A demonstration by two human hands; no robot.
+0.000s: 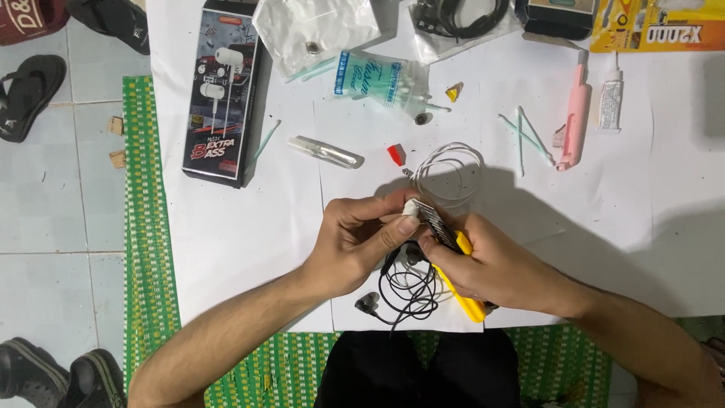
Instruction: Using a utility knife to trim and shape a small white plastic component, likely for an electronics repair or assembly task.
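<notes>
Left hand (355,242) pinches a small white earbud piece (411,208) between thumb and fingertips, clamped on it just above the middle of the white sheet (242,242). Right hand (491,264) is closed around a yellow utility knife (457,279), its blade (438,223) extended and laid against the white piece, so both hands meet at that one spot.

From the piece a thin white cable (449,170) loops away just behind the hands. Under the hands lies a tangle of black earphones (408,291), one bud lying beside it toward the left forearm.

By the look of it, the work on the white piece is in its middle: the piece is out and the blade is on it, yet I cannot tell whether any cut is made. The glue tube (610,102) and pink tool (575,117) lie apart to the right, not in hand, so any joining seems yet to come. Several cotton swabs (529,136) lie loose near them.

Further off sit a red cap (396,155), a clear tube (325,151), a swab pack (374,83) and a black earphone box (223,91). Beyond the sheet lie a green mat (147,227) and sandals (30,91) on the tiles.
</notes>
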